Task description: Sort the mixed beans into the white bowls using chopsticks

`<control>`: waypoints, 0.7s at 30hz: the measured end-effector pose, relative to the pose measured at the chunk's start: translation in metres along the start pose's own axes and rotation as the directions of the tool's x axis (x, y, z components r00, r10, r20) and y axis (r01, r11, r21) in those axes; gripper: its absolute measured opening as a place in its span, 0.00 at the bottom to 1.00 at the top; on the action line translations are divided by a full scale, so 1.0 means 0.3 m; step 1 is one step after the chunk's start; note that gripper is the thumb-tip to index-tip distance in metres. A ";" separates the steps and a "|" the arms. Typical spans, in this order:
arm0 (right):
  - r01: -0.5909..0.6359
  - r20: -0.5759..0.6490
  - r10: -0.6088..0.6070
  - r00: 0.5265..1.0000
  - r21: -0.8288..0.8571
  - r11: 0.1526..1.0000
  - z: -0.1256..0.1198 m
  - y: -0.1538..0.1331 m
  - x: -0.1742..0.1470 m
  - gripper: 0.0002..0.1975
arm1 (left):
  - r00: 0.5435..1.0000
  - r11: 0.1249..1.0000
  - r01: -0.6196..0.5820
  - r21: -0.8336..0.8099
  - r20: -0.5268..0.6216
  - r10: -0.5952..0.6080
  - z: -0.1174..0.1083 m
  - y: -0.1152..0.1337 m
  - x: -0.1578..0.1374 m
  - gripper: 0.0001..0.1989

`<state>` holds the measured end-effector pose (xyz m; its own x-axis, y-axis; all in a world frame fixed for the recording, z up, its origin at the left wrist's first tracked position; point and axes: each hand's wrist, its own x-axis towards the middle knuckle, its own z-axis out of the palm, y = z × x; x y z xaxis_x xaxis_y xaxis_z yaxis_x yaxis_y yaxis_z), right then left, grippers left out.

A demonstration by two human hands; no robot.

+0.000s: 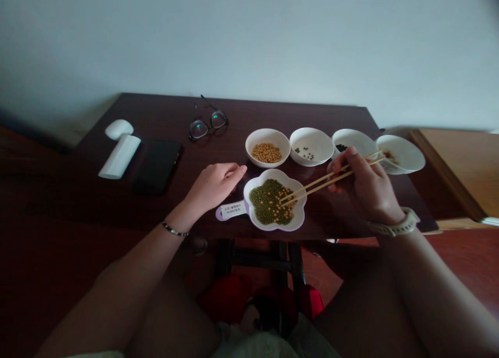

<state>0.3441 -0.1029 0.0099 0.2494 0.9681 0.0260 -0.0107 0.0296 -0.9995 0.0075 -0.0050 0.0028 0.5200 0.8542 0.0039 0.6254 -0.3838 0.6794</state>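
a: what's the dish (300, 206) like?
b: smooth white with a lilac edge, scalloped like a flower, its flat handle (233, 210) pointing to nine o'clock. it sits near the front edge of the dark table (156, 108).
a: and inside?
b: small, round green beans (263, 199), with larger yellow beans (286, 211) gathered towards three o'clock.
a: how's the right hand (368, 184) gripping?
b: closed around two slim, pale chopsticks (319, 188) from the dish's three o'clock side. their tips are narrowly apart among the yellow beans; i can't tell whether they pinch one.
a: the left hand (216, 185)?
b: just beside the dish, between nine and ten o'clock, knuckles up. its fingers are mostly hidden, so i can't tell how tightly they close.
a: anything at twelve o'clock?
b: a round white bowl (268, 135) of yellow beans.
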 end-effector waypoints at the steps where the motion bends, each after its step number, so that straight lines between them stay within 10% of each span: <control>1: -0.015 0.003 0.015 1.000 0.005 1.000 0.002 0.005 0.003 0.26 | 0.999 0.999 -0.042 0.000 -0.027 0.042 0.007 -0.016 0.019 0.23; 7: -0.048 0.025 0.047 0.999 0.054 0.997 0.009 0.024 0.023 0.26 | 0.972 0.951 -0.173 0.257 -0.113 0.207 0.042 -0.077 0.112 0.23; 21: 0.058 -0.130 0.014 0.991 0.535 0.843 0.004 0.029 0.130 0.17 | 0.974 0.953 -0.199 0.229 -0.058 0.217 0.037 -0.106 0.145 0.23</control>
<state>0.3525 -0.0646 0.0022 0.3729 0.9278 0.0098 -0.5125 0.2147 -0.8314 0.0167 0.0403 -0.0268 0.6086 0.7694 0.1941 0.6257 -0.6157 0.4790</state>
